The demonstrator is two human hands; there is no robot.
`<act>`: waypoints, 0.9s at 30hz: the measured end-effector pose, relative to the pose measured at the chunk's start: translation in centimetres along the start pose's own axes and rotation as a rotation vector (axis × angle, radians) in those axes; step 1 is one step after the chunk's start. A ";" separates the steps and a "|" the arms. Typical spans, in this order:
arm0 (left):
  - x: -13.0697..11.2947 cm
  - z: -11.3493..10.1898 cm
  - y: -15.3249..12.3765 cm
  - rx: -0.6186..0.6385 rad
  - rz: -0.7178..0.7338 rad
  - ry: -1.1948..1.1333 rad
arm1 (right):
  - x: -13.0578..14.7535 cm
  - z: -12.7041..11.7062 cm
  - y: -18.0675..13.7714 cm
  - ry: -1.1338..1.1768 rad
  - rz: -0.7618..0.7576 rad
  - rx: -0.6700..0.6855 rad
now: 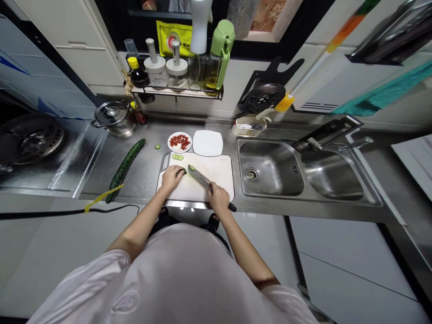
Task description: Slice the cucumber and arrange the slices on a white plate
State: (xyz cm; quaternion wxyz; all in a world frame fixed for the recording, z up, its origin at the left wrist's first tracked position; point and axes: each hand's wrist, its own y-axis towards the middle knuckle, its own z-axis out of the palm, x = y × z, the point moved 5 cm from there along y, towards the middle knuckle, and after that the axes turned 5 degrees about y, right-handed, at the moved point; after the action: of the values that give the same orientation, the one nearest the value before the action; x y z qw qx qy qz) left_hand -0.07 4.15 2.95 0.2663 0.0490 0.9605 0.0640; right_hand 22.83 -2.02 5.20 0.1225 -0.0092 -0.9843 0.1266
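My left hand (171,179) is closed around a short piece of cucumber (181,172) on the white cutting board (216,166). In my right hand (219,198) is the black handle of a kitchen knife (200,177), its blade slanting up and left over the board. A cucumber slice (191,168) clings to the blade near its tip, apart from the held piece. Several cut cucumber slices (177,157) lie overlapping at the board's upper left. Behind the board are a plate of chopped red pieces (180,142) and a bare white plate (207,143).
A long whole cucumber (126,166) and a cucumber end (157,146) lie on the steel counter at left. A lidded pot (114,118) stands behind them. The double sink (272,168) is at right. A yellow-banded black cord (87,209) runs along the counter's left front edge.
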 end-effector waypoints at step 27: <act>-1.2 0.4 2.5 0.079 -0.126 -0.277 | -1.7 -0.1 -0.9 -0.056 -0.066 -0.062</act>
State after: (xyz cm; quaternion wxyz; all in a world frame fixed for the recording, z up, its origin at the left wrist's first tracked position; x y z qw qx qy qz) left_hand 1.28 6.49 3.55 0.3974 0.0073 0.9176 0.0018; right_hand 24.51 -2.95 5.08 0.0984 0.0228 -0.9906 0.0919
